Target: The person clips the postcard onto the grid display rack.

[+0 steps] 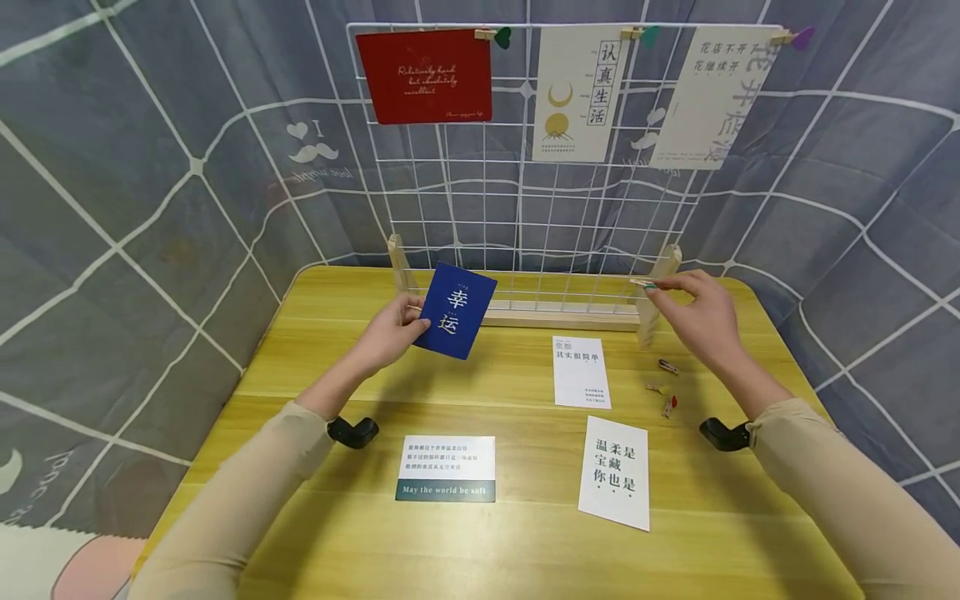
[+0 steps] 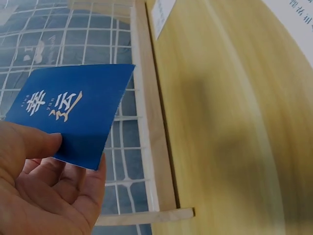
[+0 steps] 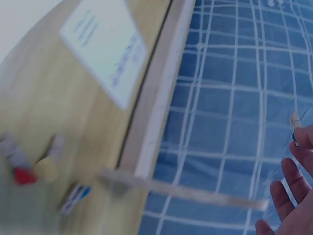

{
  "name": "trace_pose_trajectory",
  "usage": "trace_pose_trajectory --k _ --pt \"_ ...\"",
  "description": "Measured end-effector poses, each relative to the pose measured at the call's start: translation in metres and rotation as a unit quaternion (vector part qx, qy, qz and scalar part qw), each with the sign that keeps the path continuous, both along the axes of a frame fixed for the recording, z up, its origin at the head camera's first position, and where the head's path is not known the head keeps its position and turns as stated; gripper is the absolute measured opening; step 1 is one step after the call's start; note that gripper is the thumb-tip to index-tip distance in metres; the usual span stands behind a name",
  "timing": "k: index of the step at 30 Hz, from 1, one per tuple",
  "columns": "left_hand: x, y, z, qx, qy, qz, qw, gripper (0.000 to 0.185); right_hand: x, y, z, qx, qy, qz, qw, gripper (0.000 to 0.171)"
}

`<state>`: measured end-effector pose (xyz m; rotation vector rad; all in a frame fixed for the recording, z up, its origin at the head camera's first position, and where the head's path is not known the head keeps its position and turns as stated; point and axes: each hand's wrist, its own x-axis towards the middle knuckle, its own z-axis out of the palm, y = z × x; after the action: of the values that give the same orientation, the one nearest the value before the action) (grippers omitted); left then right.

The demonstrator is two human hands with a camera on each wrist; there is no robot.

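Observation:
My left hand (image 1: 392,333) pinches a blue card (image 1: 455,311) with white characters by its lower edge and holds it above the yellow table (image 1: 360,542), in front of the white wire grid (image 1: 517,208). In the left wrist view my thumb lies on the blue card (image 2: 73,115). Near the grid's right wooden foot my right hand (image 1: 697,312) pinches a small wooden clothespin (image 1: 643,284) between thumb and fingers. The clothespin (image 3: 295,123) shows at the right edge of the right wrist view.
A red card (image 1: 424,77) and two pale cards (image 1: 577,92) (image 1: 712,96) hang clipped along the grid's top. Three white cards (image 1: 581,372) (image 1: 615,472) (image 1: 447,468) lie on the table. Loose clothespins (image 1: 664,387) lie at the right. Grey checked cloth surrounds the table.

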<state>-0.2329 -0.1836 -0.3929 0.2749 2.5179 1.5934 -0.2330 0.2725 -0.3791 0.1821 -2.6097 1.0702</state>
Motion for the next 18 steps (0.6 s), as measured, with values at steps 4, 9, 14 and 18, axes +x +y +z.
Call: trace_pose_trajectory --k 4,9,14,18 --pt "-0.002 -0.006 0.006 0.015 0.013 0.021 0.9996 0.032 -0.010 -0.019 0.010 -0.014 0.015 0.020 1.000 0.042" --pt "-0.005 -0.012 0.013 0.039 0.034 0.051 0.9974 0.036 -0.020 -0.045 0.020 -0.015 0.028 0.041 0.999 0.038" --pt "-0.009 -0.017 0.019 0.070 0.055 0.075 0.9933 0.033 -0.028 -0.070 0.031 -0.013 0.044 0.069 0.997 0.034" --pt "-0.011 -0.019 0.025 0.092 0.060 0.091 0.9898 0.034 -0.034 -0.090 0.042 -0.017 0.049 0.089 0.995 0.034"
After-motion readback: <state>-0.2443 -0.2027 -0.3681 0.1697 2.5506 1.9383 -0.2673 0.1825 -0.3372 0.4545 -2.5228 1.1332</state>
